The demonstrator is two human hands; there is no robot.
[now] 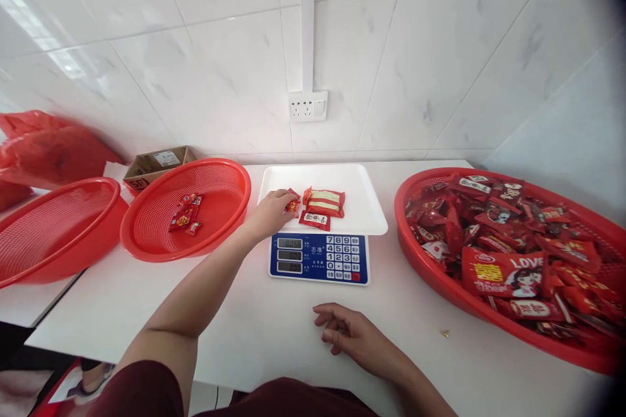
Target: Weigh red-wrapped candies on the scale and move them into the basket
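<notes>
My left hand (272, 212) reaches over the white tray (323, 174) of a digital scale (317, 259), its fingers closed on a small red candy packet (293, 205). Just right of those fingers lie a larger red packet with a pale middle (326, 202) and a small red-and-white wrapped candy (315, 220). Digits show on the scale's displays, too faint to read surely. My right hand (349, 333) hovers over or rests on the white table in front of the scale. Its fingers are loosely bent and apart, with nothing visible in them.
On the right stands a wide red basket (408, 241) heaped with red-wrapped snacks. To the left, a red basket (229, 172) contains several packets, beside another red basket (105, 192), a cardboard box (163, 159) and a red plastic bag (59, 150). A tiny gold piece (445, 333) lies on the table.
</notes>
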